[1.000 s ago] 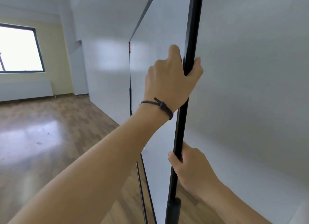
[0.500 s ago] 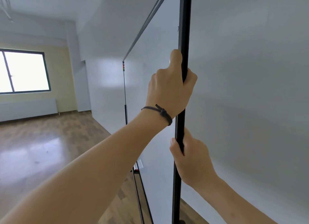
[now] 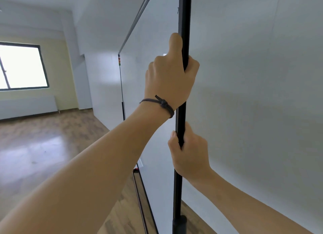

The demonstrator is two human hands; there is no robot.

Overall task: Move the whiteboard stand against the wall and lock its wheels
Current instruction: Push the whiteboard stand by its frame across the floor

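The whiteboard stand is seen edge-on, its black side pole (image 3: pixel 183 20) rising upright through the middle of the view. Its white board face (image 3: pixel 153 59) stretches away to the left of the pole, ending at a far black pole (image 3: pixel 121 87). My left hand (image 3: pixel 169 74), with a dark cord on the wrist, is wrapped around the near pole at chest height. My right hand (image 3: pixel 188 155) grips the same pole just below. The white wall (image 3: pixel 253 85) lies close on the right of the pole. The wheels are out of view.
Wooden floor (image 3: pixel 43 146) spreads out to the left. A window (image 3: pixel 21 67) sits in the far yellow wall above a long white radiator (image 3: pixel 28 106). A low black bar of the stand (image 3: pixel 139 195) runs along the floor under the board.
The view has swung a little, so the pole now reads more upright. Both hands keep their grip on the pole, the left above the right.
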